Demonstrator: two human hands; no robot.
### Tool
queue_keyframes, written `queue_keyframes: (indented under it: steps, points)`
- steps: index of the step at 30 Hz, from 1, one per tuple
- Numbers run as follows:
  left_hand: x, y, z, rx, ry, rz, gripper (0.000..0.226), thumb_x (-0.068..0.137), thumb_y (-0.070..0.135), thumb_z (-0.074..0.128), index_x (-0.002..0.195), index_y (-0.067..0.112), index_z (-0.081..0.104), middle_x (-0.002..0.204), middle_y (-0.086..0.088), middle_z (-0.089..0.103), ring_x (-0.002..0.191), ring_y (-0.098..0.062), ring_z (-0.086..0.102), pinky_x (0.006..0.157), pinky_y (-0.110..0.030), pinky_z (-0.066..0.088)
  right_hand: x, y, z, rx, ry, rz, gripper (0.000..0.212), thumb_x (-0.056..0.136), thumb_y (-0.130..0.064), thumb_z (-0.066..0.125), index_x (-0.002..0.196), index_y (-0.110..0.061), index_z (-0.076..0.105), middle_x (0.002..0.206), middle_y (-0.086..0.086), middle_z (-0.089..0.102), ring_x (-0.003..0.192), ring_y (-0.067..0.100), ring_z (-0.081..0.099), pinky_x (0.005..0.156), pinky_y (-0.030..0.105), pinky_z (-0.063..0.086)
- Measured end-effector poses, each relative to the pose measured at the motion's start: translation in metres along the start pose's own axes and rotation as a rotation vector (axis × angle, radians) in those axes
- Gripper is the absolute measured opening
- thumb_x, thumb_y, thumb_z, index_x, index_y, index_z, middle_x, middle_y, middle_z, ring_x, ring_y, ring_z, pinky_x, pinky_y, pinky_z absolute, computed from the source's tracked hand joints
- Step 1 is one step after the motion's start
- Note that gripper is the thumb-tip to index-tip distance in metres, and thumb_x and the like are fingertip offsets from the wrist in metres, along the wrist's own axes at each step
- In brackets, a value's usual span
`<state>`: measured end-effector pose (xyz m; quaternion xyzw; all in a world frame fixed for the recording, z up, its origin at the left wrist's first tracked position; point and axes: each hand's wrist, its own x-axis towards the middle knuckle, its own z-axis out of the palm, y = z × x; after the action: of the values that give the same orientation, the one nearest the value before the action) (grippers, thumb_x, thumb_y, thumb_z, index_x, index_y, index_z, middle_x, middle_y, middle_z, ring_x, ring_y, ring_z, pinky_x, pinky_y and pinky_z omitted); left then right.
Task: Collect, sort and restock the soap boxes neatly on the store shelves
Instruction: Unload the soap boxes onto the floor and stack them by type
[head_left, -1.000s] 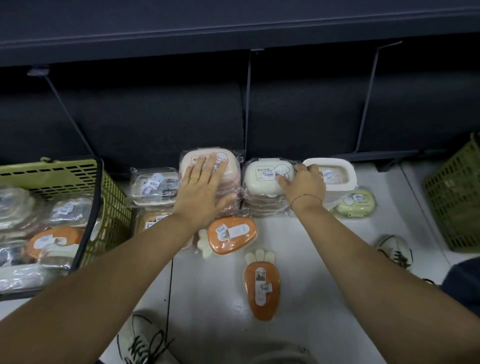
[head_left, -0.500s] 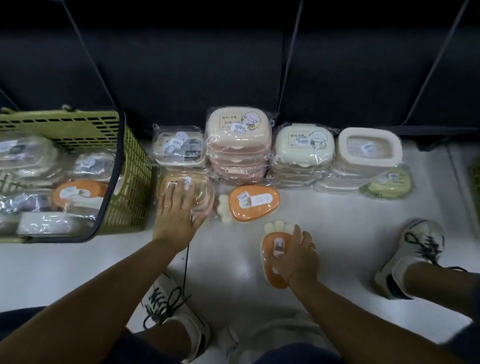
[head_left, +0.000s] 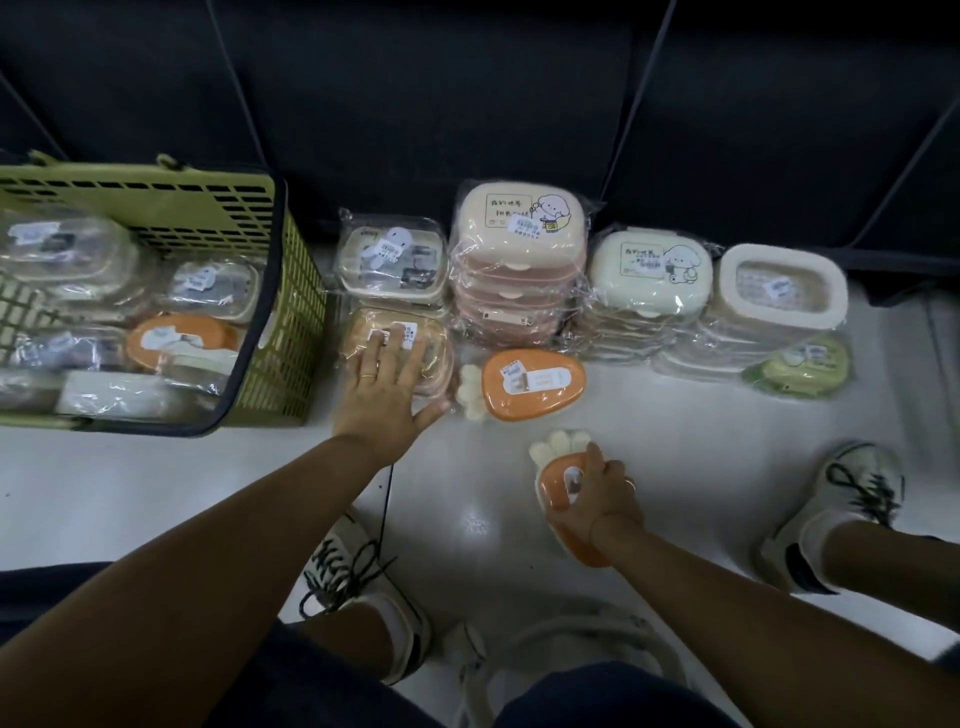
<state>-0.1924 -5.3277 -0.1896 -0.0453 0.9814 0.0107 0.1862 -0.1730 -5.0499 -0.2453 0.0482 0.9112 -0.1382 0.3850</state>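
A carrot-shaped orange plastic soap box (head_left: 563, 499) with pale leaf tips is gripped from above by the right hand (head_left: 597, 499), fingers curled over its lid, low on the white floor (head_left: 701, 447) at about five o'clock from the centre of view. The left hand (head_left: 382, 395) is laid flat and unclenched, fingers spread, on a wrapped peach-coloured rounded soap box (head_left: 397, 348); nothing is gripped by it. A second orange carrot-shaped box (head_left: 530, 384) lies on its side just at three o'clock of that hand. Behind, at twelve o'clock, a stack of wrapped pink boxes (head_left: 519, 270), a stack of cream boxes (head_left: 644, 291) and a stack of white-rimmed clear boxes (head_left: 774, 296) are lined against the dark shelf base (head_left: 467, 104); a green oval box (head_left: 797, 366) lies at two o'clock. More wrapped boxes are held in the green plastic basket (head_left: 291, 291) at nine o'clock.

The step in hand appears to be sorting like with like. It would be done well if the gripped carrot box were carried to its twin and set on or beside it, leaf ends matched and labels up, while the peach box is steadied so the slippery wrap is not nudged.
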Motion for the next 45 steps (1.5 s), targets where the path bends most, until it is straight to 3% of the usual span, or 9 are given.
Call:
queue_keyframes:
  steps: [5, 11, 18, 22, 24, 29, 33, 38, 45]
  points:
    - [-0.001, 0.000, -0.009, 0.018, -0.021, 0.010, 0.086, 0.093, 0.067, 0.027, 0.150, 0.023, -0.021, 0.162, -0.011, -0.016, 0.149, -0.033, -0.012, 0.120, -0.045, -0.001, -0.038, -0.005, -0.046, -0.267, -0.194, -0.407, 0.114, 0.070, -0.052, 0.076, 0.152, -0.026, 0.001, 0.148, 0.006, 0.021, 0.133, 0.029, 0.032, 0.105, 0.039, 0.040]
    - [0.001, -0.002, -0.014, -0.006, -0.059, 0.018, 0.085, 0.094, 0.068, 0.026, 0.153, 0.024, -0.016, 0.163, -0.010, -0.014, 0.149, -0.032, -0.012, 0.120, -0.046, -0.001, -0.026, -0.050, -0.106, -0.269, 0.038, -0.676, 0.119, 0.065, -0.035, 0.080, 0.153, -0.019, 0.002, 0.156, 0.002, 0.014, 0.139, 0.030, 0.026, 0.112, 0.036, 0.029]
    - [0.002, -0.009, -0.011, 0.000, -0.052, 0.033, 0.083, 0.094, 0.068, 0.023, 0.155, 0.025, -0.012, 0.163, -0.009, -0.013, 0.150, -0.031, -0.010, 0.120, -0.045, -0.001, 0.019, -0.076, -0.104, -0.502, 0.221, -0.715, 0.096, 0.082, -0.035, 0.070, 0.154, -0.016, 0.010, 0.162, 0.001, 0.003, 0.148, 0.023, 0.008, 0.118, 0.035, 0.011]
    - [0.004, -0.008, -0.009, -0.004, -0.050, 0.032, 0.083, 0.093, 0.069, 0.022, 0.155, 0.026, -0.012, 0.163, -0.009, -0.014, 0.150, -0.031, -0.012, 0.119, -0.045, -0.004, 0.017, -0.065, -0.088, -0.385, 0.440, -0.677, 0.068, 0.082, -0.041, 0.071, 0.142, -0.026, 0.042, 0.157, 0.001, 0.023, 0.142, 0.026, 0.026, 0.116, 0.039, 0.012]
    - [0.004, -0.007, -0.009, -0.004, -0.052, 0.032, 0.083, 0.093, 0.069, 0.022, 0.155, 0.026, -0.013, 0.163, -0.009, -0.015, 0.149, -0.030, -0.014, 0.119, -0.045, -0.006, 0.018, -0.062, -0.083, -0.275, 0.516, -0.532, 0.077, 0.076, -0.048, 0.074, 0.142, -0.027, 0.041, 0.152, -0.001, 0.031, 0.136, 0.026, 0.033, 0.113, 0.043, 0.017]
    - [0.001, -0.008, -0.010, -0.020, -0.036, 0.036, 0.083, 0.094, 0.068, 0.024, 0.154, 0.025, -0.013, 0.163, -0.009, -0.014, 0.149, -0.030, -0.013, 0.119, -0.044, -0.006, 0.022, -0.062, -0.074, 0.124, 0.418, -0.334, 0.099, 0.065, -0.045, 0.085, 0.145, -0.019, 0.033, 0.145, 0.004, 0.041, 0.132, 0.029, 0.036, 0.105, 0.041, 0.034]
    - [-0.001, -0.007, -0.011, -0.023, -0.047, 0.036, 0.084, 0.094, 0.068, 0.025, 0.154, 0.025, -0.014, 0.163, -0.010, -0.016, 0.149, -0.030, -0.014, 0.119, -0.044, -0.006, 0.026, -0.061, -0.080, 0.032, 0.344, -0.505, 0.097, 0.069, -0.040, 0.084, 0.148, -0.019, 0.032, 0.148, 0.003, 0.039, 0.134, 0.024, 0.036, 0.108, 0.037, 0.033]
    - [-0.003, -0.006, -0.013, -0.023, -0.054, 0.034, 0.084, 0.094, 0.068, 0.025, 0.154, 0.024, -0.015, 0.163, -0.010, -0.016, 0.149, -0.031, -0.015, 0.119, -0.044, -0.006, 0.027, -0.059, -0.085, -0.079, 0.338, -0.495, 0.091, 0.076, -0.047, 0.076, 0.151, -0.028, 0.027, 0.154, -0.002, 0.028, 0.141, 0.021, 0.026, 0.114, 0.038, 0.017]
    - [-0.004, -0.013, -0.046, -0.068, -0.118, 0.091, 0.082, 0.095, 0.067, 0.028, 0.156, 0.024, -0.003, 0.164, -0.011, -0.005, 0.150, -0.029, -0.009, 0.121, -0.046, -0.005, 0.002, -0.076, -0.084, -0.045, 0.380, -0.535, 0.085, 0.077, -0.046, 0.076, 0.147, -0.022, 0.034, 0.152, 0.002, 0.027, 0.139, 0.024, 0.025, 0.113, 0.036, 0.017]
